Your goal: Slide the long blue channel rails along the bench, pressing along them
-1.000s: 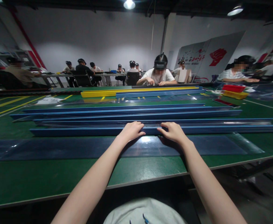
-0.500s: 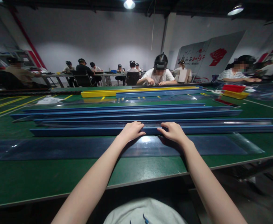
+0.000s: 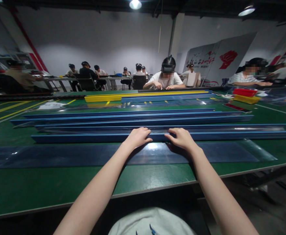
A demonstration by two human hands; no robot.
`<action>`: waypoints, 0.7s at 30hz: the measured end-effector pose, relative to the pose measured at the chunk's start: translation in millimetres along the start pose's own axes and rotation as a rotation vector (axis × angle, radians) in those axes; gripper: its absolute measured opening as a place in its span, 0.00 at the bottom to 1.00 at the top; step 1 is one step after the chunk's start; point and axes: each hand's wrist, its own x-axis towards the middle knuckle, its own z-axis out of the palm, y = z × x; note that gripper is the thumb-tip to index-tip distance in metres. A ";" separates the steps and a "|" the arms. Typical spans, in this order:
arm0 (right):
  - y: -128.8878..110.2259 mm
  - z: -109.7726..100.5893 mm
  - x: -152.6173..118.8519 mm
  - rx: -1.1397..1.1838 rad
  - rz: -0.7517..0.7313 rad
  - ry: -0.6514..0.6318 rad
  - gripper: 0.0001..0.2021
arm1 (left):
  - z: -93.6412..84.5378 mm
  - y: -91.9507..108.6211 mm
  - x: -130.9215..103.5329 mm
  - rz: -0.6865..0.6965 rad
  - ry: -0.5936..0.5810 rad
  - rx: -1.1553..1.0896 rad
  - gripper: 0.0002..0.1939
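The long, straight blue strip [image 3: 79, 138] runs out of view (right end cut off); left hand [image 3: 139, 136] and right hand [image 3: 180, 137] hold it, half-curled, fingers partly hidden.

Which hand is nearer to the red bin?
Right. The right hand grips the nearest blue channel, short of the red bin and to its left; the left hand grips the same channel, farther left.

Channels [image 3: 84, 138] on table [image 3: 59, 192], sheet [image 3: 84, 156] before them
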 end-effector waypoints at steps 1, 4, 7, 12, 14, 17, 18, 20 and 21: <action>0.2 0.2 0.1 -0.002 -0.002 0.000 0.19 | 0.3 -0.1 0.1 0.002 0.002 0.002 0.11; 0.9 1.1 0.5 -0.017 -0.006 -0.001 0.19 | 0.3 -0.3 0.4 0.004 -0.003 0.005 0.12; 1.2 1.6 0.5 -0.019 -0.008 -0.002 0.19 | -1.1 0.0 0.3 -0.005 -0.012 0.006 0.12; 1.0 1.3 0.4 -0.014 -0.001 -0.006 0.19 | -1.2 0.0 0.3 -0.001 0.001 0.007 0.12; 1.0 1.3 0.6 -0.013 -0.002 -0.005 0.19 | -0.3 -0.3 0.6 0.002 0.004 0.008 0.12; 1.1 1.3 0.7 -0.014 -0.007 0.004 0.19 | 0.4 -0.6 0.7 0.004 0.006 0.004 0.12; 1.1 1.3 0.7 -0.016 -0.008 0.006 0.19 | 0.3 -0.6 0.7 0.004 0.005 0.001 0.12; 1.0 1.3 0.4 -0.019 -0.007 0.005 0.19 | 0.0 -0.5 0.6 0.001 0.001 -0.007 0.11; 1.0 1.3 0.2 -0.019 -0.007 0.005 0.19 | -0.2 -0.4 0.6 -0.001 -0.002 -0.011 0.11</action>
